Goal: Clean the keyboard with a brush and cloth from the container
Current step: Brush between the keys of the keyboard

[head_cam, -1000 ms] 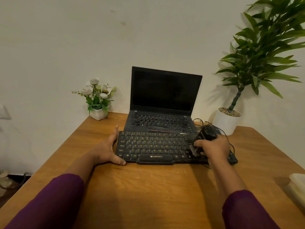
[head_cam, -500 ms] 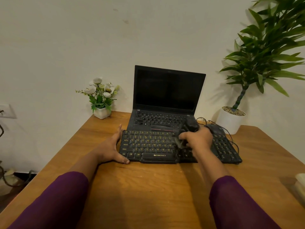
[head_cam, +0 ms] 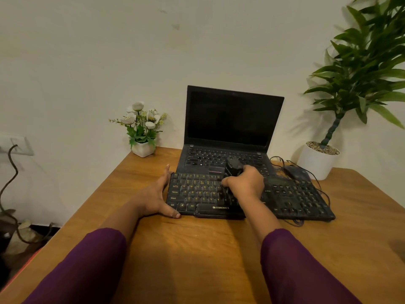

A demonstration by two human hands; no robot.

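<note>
A black keyboard (head_cam: pixel 295 198) with yellow letters lies on the wooden table (head_cam: pixel 197 249) in front of a laptop. My right hand (head_cam: pixel 245 183) grips a black brush (head_cam: pixel 232 166) upright over the middle of the keys, its bristle end hidden under my fingers. My left hand (head_cam: pixel 156 198) rests flat against the keyboard's left edge, thumb along the front corner, fingers straight. No cloth or container shows in view.
An open black laptop (head_cam: pixel 232 121) stands behind the keyboard. A black mouse (head_cam: pixel 297 172) with its cable lies at the right rear. A small white flower pot (head_cam: pixel 142 148) sits at the back left, a tall potted plant (head_cam: pixel 317 159) at the back right.
My right hand has carried the brush leftward across the keyboard, from the right part to the middle. My left hand has stayed at the left edge.
</note>
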